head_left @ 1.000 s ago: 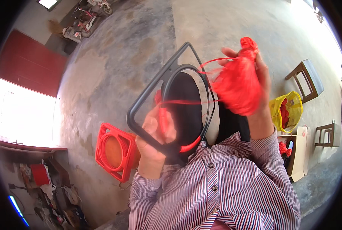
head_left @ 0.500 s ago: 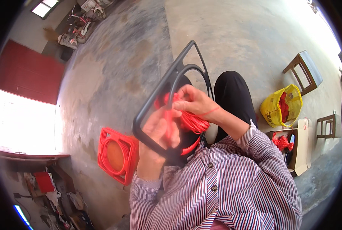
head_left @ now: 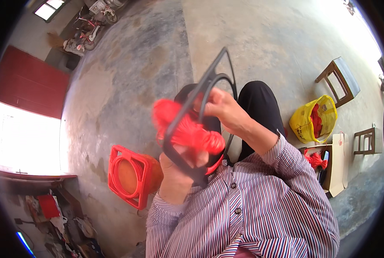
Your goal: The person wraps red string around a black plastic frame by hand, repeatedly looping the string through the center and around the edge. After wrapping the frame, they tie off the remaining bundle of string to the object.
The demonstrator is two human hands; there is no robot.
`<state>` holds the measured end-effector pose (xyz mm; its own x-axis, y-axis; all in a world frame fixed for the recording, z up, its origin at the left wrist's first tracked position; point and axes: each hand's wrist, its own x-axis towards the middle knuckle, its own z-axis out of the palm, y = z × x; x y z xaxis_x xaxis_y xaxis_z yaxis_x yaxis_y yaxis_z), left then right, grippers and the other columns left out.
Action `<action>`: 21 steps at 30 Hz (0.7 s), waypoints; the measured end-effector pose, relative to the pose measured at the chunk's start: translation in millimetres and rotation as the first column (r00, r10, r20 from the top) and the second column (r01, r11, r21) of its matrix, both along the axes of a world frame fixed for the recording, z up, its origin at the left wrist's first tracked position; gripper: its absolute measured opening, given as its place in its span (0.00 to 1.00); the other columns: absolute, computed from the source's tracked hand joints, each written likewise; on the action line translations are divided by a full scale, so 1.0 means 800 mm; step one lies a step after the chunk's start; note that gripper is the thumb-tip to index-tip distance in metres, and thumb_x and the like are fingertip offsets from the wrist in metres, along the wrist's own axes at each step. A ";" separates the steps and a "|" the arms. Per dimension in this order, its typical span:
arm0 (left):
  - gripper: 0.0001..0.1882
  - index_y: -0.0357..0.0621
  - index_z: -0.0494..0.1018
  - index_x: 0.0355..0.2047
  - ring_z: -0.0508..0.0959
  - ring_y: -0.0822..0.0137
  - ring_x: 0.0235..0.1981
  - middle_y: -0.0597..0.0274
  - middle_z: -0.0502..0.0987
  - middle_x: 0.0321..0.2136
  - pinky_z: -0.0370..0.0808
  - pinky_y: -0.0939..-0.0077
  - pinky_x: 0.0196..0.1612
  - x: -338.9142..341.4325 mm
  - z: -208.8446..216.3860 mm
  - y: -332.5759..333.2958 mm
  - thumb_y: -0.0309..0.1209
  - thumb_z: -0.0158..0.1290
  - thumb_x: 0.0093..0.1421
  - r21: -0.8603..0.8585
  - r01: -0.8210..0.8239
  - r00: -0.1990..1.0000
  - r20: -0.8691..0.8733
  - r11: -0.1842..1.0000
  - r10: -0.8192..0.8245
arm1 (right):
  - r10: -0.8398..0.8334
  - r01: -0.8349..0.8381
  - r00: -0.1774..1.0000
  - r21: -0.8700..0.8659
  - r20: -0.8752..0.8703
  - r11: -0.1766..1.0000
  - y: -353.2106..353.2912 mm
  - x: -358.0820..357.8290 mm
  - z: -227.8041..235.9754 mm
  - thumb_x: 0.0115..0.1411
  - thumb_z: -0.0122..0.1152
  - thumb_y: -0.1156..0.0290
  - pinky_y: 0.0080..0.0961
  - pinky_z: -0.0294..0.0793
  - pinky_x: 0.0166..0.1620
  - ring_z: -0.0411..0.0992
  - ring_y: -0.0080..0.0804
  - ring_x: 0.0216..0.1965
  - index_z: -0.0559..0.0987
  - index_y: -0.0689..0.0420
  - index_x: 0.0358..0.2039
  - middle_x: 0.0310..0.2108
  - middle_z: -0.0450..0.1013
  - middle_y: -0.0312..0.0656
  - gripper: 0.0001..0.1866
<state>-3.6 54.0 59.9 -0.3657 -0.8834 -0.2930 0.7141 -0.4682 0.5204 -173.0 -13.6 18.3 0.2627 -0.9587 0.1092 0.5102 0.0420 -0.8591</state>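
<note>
A square black plastic frame (head_left: 223,56) with a round inner ring stands tilted over my lap. A thick bundle of red cord (head_left: 187,129), smeared by motion, hangs across the frame's left side. My left hand (head_left: 179,170) is closed around the lower end of this bundle, its fingers partly hidden by the cord and the frame's edge. My right hand (head_left: 227,112) is at the ring, with its fingers curled; the ring and blur hide what they hold. Low on the frame, near my shirt, a red band (head_left: 215,166) curves along the ring.
A red square plastic frame (head_left: 145,182) with an orange middle stands on the floor to my left. On the right are a yellow bag (head_left: 301,122) with red material, an open cardboard box (head_left: 339,165) with red cord, and two stools (head_left: 349,81). Bikes (head_left: 88,36) stand far left.
The red bundle has swung left and up, across the black frame's side. My right hand has shifted slightly right, apart from my left. The frame has tipped more upright and moved a little right.
</note>
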 end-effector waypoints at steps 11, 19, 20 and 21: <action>0.20 0.36 0.70 0.47 0.71 0.68 0.23 0.51 0.76 0.36 0.64 0.78 0.19 0.004 0.003 -0.019 0.28 0.55 0.53 -0.190 0.018 0.989 0.145 0.982 0.010 | -0.056 0.095 0.963 -0.138 0.264 0.986 0.056 -0.012 0.034 0.57 0.65 0.72 0.29 0.69 0.55 0.70 0.27 0.51 0.70 0.58 0.51 0.50 0.71 0.40 0.22; 0.16 0.42 0.69 0.49 0.68 0.70 0.21 0.54 0.72 0.33 0.60 0.82 0.16 0.057 -0.020 -0.025 0.33 0.51 0.63 -0.244 -0.055 0.984 0.152 0.968 0.095 | -0.234 0.249 0.862 0.026 0.449 0.968 0.031 -0.097 0.024 0.65 0.54 0.65 0.32 0.76 0.50 0.75 0.31 0.43 0.66 0.61 0.55 0.44 0.73 0.41 0.22; 0.15 0.42 0.70 0.49 0.67 0.70 0.21 0.54 0.72 0.33 0.60 0.82 0.16 0.060 -0.023 -0.027 0.33 0.50 0.64 -0.248 -0.056 0.984 0.150 0.967 0.095 | -0.269 0.274 0.940 0.004 0.212 0.962 0.037 -0.102 0.015 0.65 0.54 0.65 0.32 0.76 0.48 0.75 0.30 0.42 0.66 0.61 0.56 0.43 0.73 0.41 0.21; 0.14 0.41 0.70 0.47 0.67 0.70 0.20 0.54 0.72 0.33 0.59 0.82 0.15 0.058 -0.020 -0.026 0.35 0.49 0.65 -0.223 -0.085 0.984 0.134 0.971 0.117 | -0.292 0.291 0.956 0.026 0.023 0.956 0.037 -0.103 -0.008 0.65 0.55 0.66 0.32 0.77 0.45 0.76 0.30 0.41 0.68 0.62 0.55 0.42 0.74 0.41 0.21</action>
<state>42.9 33.3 43.7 -0.2392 -0.9616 -0.1346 0.6612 -0.2628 0.7026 -255.3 15.9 11.8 -0.0309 -0.9955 0.0900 0.5254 -0.0928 -0.8458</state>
